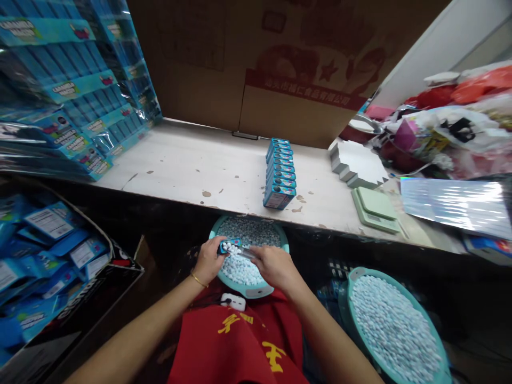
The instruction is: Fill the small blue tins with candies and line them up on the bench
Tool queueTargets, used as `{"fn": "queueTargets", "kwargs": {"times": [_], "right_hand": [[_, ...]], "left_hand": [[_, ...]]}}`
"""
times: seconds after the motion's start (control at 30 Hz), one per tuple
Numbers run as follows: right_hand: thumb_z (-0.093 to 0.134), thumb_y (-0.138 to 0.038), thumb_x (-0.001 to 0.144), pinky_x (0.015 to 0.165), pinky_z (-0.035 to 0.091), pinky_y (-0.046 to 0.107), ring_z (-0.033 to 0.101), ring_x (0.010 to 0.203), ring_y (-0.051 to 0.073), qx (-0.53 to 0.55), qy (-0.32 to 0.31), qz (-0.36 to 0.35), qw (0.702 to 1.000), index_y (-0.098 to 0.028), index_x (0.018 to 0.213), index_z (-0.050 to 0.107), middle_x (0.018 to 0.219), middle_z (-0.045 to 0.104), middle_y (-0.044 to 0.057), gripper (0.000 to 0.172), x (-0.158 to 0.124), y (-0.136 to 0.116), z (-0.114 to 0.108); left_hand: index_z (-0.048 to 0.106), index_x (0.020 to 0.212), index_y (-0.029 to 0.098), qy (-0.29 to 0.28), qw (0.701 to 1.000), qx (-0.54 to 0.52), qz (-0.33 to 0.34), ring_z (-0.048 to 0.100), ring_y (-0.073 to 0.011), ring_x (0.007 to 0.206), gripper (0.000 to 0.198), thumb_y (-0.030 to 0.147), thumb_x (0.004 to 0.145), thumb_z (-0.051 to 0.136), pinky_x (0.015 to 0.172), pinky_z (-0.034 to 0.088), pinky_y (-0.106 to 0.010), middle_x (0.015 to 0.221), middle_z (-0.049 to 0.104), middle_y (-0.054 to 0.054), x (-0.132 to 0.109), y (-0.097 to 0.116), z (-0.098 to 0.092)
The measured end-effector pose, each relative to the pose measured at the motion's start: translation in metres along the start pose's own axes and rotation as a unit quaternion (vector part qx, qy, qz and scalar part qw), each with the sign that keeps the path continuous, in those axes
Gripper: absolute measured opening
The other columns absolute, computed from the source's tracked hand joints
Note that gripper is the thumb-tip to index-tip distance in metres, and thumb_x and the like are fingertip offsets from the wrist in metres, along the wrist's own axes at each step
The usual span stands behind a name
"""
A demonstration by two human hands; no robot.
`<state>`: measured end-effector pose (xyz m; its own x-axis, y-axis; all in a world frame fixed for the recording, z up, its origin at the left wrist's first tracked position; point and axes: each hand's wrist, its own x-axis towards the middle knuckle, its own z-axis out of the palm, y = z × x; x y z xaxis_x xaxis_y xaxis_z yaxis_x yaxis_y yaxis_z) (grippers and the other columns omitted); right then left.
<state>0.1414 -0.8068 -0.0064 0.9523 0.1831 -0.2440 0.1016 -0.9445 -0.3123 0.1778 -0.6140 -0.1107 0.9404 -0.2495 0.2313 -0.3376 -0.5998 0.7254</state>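
Note:
My left hand (208,262) is closed around a small blue candy box (237,242), whose open end faces the scoop. In my right hand (274,264) is a metal scoop (248,253), its tip at the box opening. White candies (231,247) lie at the mouth of the box and on the scoop. Both hands are over a turquoise basin (285,237) filled with small pale blue and white candies (242,273). My fingers partly hide the box and the scoop's handle.
On the white table (180,165) stands a row of blue boxes (280,176). A green scale (376,209) and stacked white card (357,162) are at right. Another candy-filled basin (400,325) sits lower right. A carton of blue boxes (52,266) is at left, below wrapped display packs (72,90).

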Motion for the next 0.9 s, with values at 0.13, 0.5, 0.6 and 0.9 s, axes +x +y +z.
{"fn": "queueTargets", "kwargs": {"times": [0.13,0.5,0.6,0.9], "right_hand": [[0.047,-0.031,0.078,0.070,0.040,0.025,0.057,0.081,0.016,0.154,-0.010,-0.066,0.986,-0.029,0.105,0.059,0.090,0.065,0.001,0.030,0.005,0.017,0.013],[0.045,-0.029,0.080,0.061,0.042,0.024,0.055,0.069,0.014,0.256,0.005,-0.022,0.966,-0.022,0.111,0.055,0.083,0.063,0.003,0.034,-0.008,0.061,0.049],[0.038,-0.017,0.081,0.066,0.041,0.026,0.058,0.077,0.017,-0.002,0.048,0.080,0.996,-0.022,0.106,0.057,0.090,0.061,0.008,0.032,-0.012,0.071,0.060],[0.039,-0.031,0.083,0.077,0.043,0.026,0.057,0.093,0.017,0.081,0.108,0.136,0.982,-0.030,0.112,0.052,0.106,0.060,0.001,0.032,-0.016,0.086,0.064]], "left_hand": [[0.050,0.104,0.021,0.003,1.000,0.009,0.002,0.052,-0.0208,0.094,0.037,0.013,0.067,0.050,0.084,0.039,-0.037,0.098,0.058,-0.005,-0.001,0.002,-0.009],[0.052,0.105,0.020,0.023,0.993,0.051,0.104,0.050,-0.0200,0.102,0.036,0.013,0.070,0.050,0.093,0.035,-0.038,0.105,0.058,-0.005,0.002,0.014,-0.032],[0.052,0.103,0.021,0.043,0.998,0.006,0.049,0.053,-0.0195,0.097,0.032,0.019,0.071,0.053,0.090,0.038,-0.036,0.102,0.059,-0.004,0.006,0.014,-0.042],[0.049,0.102,0.020,-0.001,0.976,-0.212,0.042,0.056,-0.0165,0.087,0.041,0.027,0.065,0.063,0.080,0.044,-0.030,0.093,0.057,-0.002,0.082,0.089,0.000]]}}
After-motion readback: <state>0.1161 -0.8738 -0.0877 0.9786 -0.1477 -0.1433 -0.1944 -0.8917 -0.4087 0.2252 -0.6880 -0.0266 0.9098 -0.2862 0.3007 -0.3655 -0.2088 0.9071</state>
